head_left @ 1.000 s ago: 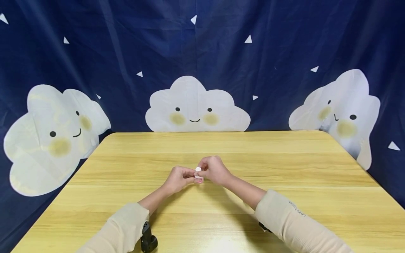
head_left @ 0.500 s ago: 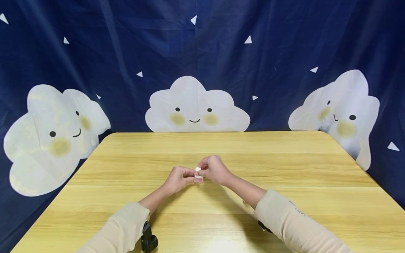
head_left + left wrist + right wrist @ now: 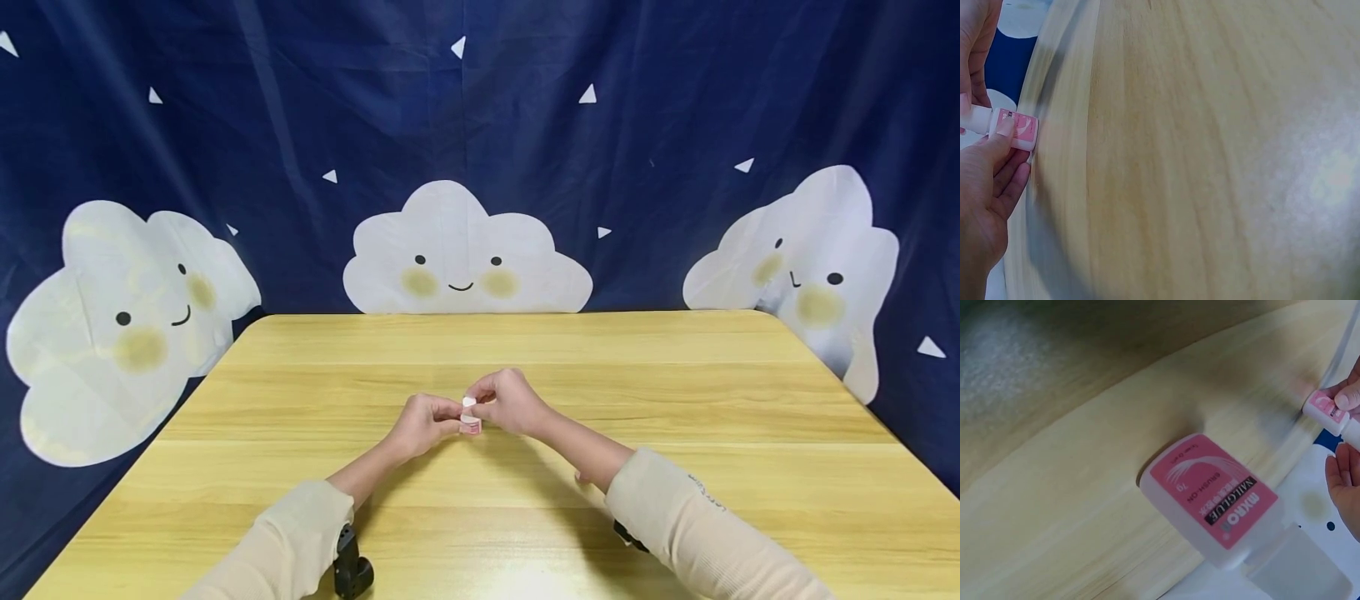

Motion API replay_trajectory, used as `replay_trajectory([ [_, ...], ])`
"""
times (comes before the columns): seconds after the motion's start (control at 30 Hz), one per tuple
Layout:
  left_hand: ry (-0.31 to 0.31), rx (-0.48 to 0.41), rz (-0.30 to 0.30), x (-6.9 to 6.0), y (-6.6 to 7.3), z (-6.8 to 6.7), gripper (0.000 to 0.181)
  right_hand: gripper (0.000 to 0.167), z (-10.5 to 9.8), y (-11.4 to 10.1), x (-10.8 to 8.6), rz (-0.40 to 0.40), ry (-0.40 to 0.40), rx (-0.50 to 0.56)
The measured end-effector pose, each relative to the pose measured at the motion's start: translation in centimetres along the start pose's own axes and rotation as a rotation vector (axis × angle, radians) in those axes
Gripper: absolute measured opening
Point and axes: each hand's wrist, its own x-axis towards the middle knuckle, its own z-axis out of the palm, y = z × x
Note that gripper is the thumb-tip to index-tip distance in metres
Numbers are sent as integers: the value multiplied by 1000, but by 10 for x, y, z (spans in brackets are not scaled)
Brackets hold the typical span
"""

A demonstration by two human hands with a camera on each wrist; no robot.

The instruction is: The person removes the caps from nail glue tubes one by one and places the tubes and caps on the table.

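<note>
A small bottle with a pink label (image 3: 470, 427) (image 3: 1025, 129) (image 3: 1324, 407) is held just above the middle of the table. My left hand (image 3: 418, 429) (image 3: 985, 200) grips its body, the thumb lying across the label. From the other side my right hand (image 3: 512, 402) (image 3: 977, 53) (image 3: 1346, 484) pinches the white cap (image 3: 468, 402) (image 3: 975, 119) between thumb and fingers. Whether cap and bottle are still joined, I cannot tell.
Another nail glue bottle (image 3: 1210, 490) with a white cap (image 3: 1300, 569) stands on the wooden table (image 3: 300, 350), close to the right wrist camera; the right forearm mostly covers it in the head view. A dark cloud-print curtain (image 3: 525, 125) hangs behind.
The white cap and the right fingertips have shifted very slightly, and the cap shows at a different angle. Both hands keep their hold and stay in nearly the same place.
</note>
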Motion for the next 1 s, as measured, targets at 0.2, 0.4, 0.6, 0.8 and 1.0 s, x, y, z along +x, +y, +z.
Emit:
replay_trajectory([
  [0.2, 1, 0, 16, 0, 0, -1, 16, 8, 5, 1, -1, 17, 75, 60],
  [0.4, -2, -13, 22, 1, -2, 0, 17, 9, 8, 1, -4, 57, 146, 95],
  [0.6, -1, -15, 19, 0, -2, 0, 17, 7, 9, -1, -3, 63, 148, 79],
  [0.8, -1, -4, 11, 0, -3, 0, 16, 6, 8, -1, -3, 60, 97, 57],
  [1.0, 13, 22, -3, 1, -3, 1, 15, 8, 4, -1, -3, 28, 43, 20],
])
